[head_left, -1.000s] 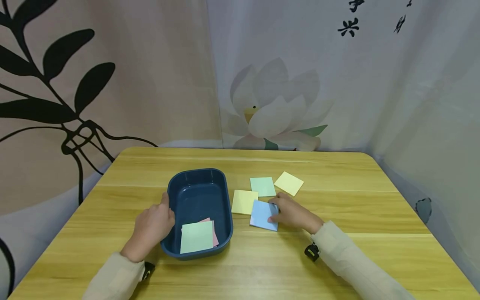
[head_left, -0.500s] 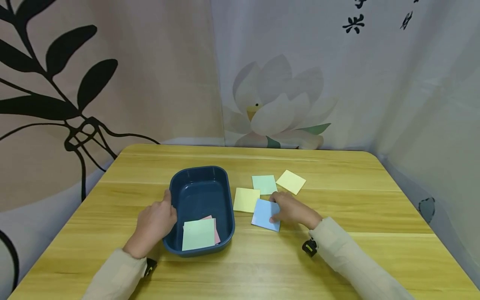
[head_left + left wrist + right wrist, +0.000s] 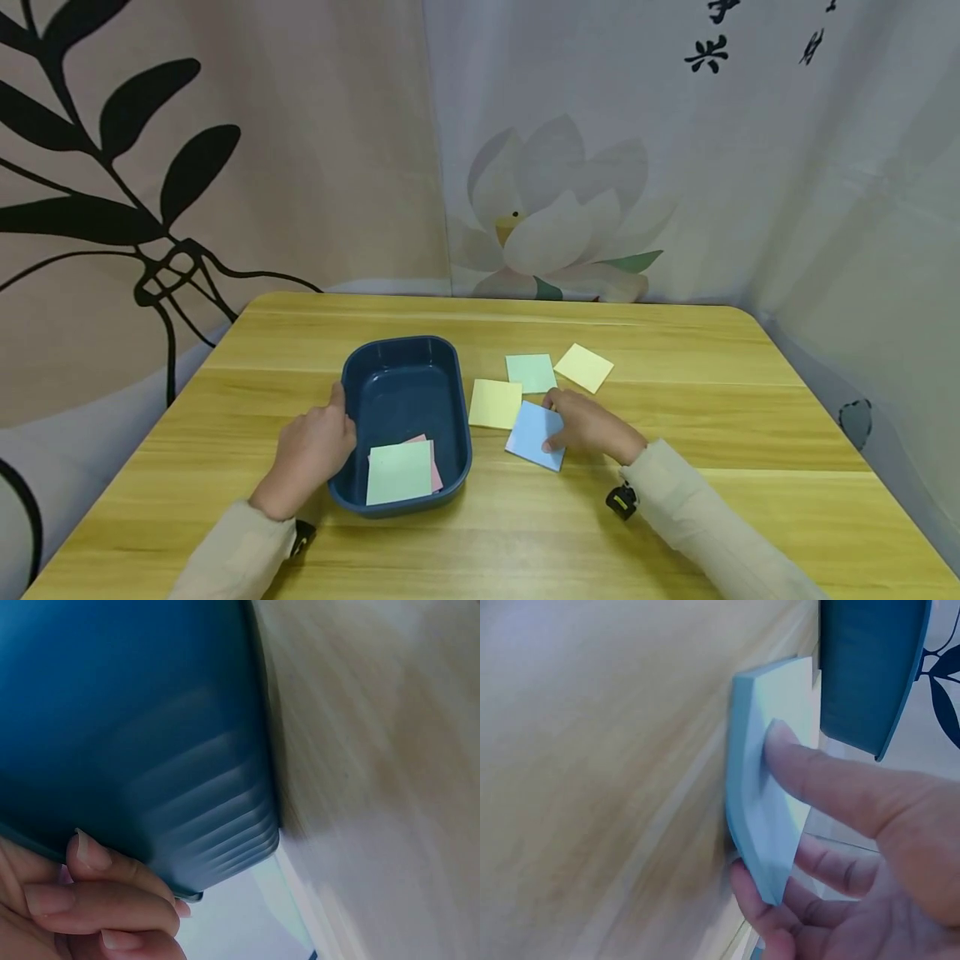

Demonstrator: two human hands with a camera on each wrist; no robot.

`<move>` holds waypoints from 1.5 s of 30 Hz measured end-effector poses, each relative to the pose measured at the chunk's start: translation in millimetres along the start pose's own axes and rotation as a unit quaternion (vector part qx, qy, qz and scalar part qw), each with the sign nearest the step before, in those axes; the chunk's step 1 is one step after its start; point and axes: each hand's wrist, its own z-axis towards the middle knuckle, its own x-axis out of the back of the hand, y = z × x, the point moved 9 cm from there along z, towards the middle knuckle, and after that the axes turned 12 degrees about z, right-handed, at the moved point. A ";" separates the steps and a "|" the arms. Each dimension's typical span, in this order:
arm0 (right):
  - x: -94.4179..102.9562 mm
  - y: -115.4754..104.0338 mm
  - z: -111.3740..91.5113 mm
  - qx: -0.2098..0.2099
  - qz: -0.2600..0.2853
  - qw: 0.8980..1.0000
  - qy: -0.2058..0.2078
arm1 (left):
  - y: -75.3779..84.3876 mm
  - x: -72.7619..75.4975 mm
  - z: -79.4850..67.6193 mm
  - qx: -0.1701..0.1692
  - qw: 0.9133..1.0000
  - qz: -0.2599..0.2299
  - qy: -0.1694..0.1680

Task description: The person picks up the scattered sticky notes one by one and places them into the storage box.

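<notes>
A smooth, navy tray (image 3: 405, 396), rectangular with rounded corners, stands on the wood-grained desk (image 3: 637, 550). The left hand (image 3: 311, 446) grips its left rim, fingers curled. To the tray's right, the right hand (image 3: 592, 425) pinches a square blue paper pad (image 3: 534, 429) by its right side, thumb on top, the pad visibly bent.

Room between tray (image 3: 397, 396) and blue pad (image 3: 532, 431); nearer yellow pad (image 3: 495, 404) blocks far end.
</notes>
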 end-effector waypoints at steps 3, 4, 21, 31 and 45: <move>1.8 -2.6 0.8 0.004 -0.005 1.000 0.005 | -0.7 0.7 0.0 0.001 1.000 0.001 0.001; 2.7 -3.8 0.9 0.010 -0.005 1.000 0.008 | -1.0 1.0 0.1 0.002 1.000 0.001 0.001; 18.5 -9.2 2.1 0.087 0.023 0.996 -0.004 | 2.0 1.8 -1.8 0.005 1.000 0.002 -0.002; 32.7 -22.7 -0.9 0.121 0.043 0.990 -0.050 | -0.2 0.1 -0.4 0.002 1.000 -0.001 -0.001; 60.9 -80.3 4.4 0.120 0.056 0.990 -0.048 | 0.5 5.0 -2.4 -0.011 1.000 -0.005 0.017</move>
